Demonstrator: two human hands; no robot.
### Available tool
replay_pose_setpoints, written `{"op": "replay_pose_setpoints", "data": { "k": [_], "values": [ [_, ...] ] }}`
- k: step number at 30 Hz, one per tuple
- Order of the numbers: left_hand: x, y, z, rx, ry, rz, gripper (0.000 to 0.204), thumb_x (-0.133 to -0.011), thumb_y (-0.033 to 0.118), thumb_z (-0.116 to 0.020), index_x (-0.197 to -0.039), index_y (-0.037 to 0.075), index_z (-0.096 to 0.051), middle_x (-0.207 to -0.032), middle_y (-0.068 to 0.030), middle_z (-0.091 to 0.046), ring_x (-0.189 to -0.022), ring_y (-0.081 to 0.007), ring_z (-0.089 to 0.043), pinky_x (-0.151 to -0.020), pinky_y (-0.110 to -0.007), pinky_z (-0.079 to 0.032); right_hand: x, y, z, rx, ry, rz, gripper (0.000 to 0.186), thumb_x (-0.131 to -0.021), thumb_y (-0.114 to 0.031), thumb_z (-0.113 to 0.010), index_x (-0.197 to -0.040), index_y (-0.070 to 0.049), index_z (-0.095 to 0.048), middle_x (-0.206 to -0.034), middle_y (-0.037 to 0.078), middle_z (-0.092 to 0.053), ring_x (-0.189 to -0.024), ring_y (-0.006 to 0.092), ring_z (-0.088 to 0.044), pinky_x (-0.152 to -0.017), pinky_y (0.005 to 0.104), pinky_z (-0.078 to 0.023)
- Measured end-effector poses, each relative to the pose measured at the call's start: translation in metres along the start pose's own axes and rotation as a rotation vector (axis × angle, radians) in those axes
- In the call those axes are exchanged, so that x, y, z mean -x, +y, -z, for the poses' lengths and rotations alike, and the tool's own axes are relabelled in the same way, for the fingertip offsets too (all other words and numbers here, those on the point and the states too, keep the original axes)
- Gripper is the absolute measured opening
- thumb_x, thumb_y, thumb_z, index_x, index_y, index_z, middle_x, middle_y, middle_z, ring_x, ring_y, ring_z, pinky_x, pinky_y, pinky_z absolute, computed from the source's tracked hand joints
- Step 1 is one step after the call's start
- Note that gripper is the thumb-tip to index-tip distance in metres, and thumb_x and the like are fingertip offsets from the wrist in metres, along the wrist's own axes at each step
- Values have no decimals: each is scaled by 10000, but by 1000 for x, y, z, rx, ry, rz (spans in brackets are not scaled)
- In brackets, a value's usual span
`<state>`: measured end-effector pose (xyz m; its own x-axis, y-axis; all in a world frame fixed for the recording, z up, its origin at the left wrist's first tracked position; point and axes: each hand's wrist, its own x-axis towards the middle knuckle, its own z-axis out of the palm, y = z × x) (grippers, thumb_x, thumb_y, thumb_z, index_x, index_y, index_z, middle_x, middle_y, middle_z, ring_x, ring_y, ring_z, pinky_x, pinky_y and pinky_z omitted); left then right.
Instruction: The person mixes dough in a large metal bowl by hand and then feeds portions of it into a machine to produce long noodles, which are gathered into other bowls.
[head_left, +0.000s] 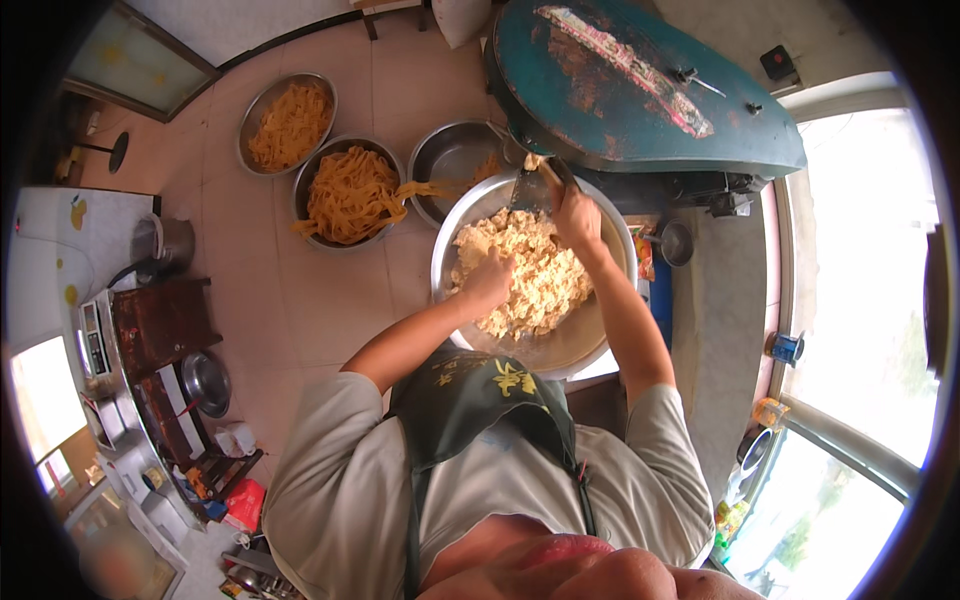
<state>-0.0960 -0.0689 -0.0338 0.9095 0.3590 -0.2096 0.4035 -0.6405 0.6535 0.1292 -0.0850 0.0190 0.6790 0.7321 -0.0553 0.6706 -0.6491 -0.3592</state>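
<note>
Head view: a person in a dark apron (470,400) works over a wide metal bowl (590,325) of pale, crumbly dough (530,270) at the centre of the frame, just below a worn teal machine cover (640,90). The left hand (488,282) reaches into the crumbs with its fingers curled and partly sunk; whether they pinch a clump cannot be told. The right hand (577,218) is at the bowl's upper edge, its fingers bent beside a dark metal part (530,190); what they close on, if anything, is unclear at this angle. Loose and ragged, the dough looks soft and slightly moist, likely light by the handful but heavy as a full bowl, and apt to crumble if pinched at the edges. A cupped palm from beneath, with fingers drawn together, would probably keep a scoop whole; the bowl itself would be best held by opposite sides of its rim, where smooth metal may prove slippery. Toward the upper left, flat yellow strips (350,195) fill a pan above the tiled floor (330,290), some trailing toward a neighbouring pan (440,165); they appear pliable, easier lifted in loose bundles than singly.
</note>
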Motion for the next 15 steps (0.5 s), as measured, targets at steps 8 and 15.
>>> {"op": "replay_pose_setpoints", "data": {
  "k": [8, 15],
  "values": [
    [-5, 6, 2, 5, -3, -60, 350, -865, 80, -595, -1176, -52, -502, -1182, -324, -553, -902, -394, -638, -744, -456, -538, -6, -3, -2, -26, 2, 15, 487, -983, -435, -463, -997, 11, -659, -883, 285, -687, -831, 456, -679, -740, 526, -552],
    [-5, 10, 11, 246, -9, 9, 363, -919, 170, -559, -1238, 33, -452, -1088, -265, -647, -953, -440, -642, -768, -525, -490, -13, -11, -9, 25, -75, -3, 461, -977, -413, -476, -893, -8, -680, -871, 246, -708, -827, 427, -694, -754, 493, -558]
  ]
}}
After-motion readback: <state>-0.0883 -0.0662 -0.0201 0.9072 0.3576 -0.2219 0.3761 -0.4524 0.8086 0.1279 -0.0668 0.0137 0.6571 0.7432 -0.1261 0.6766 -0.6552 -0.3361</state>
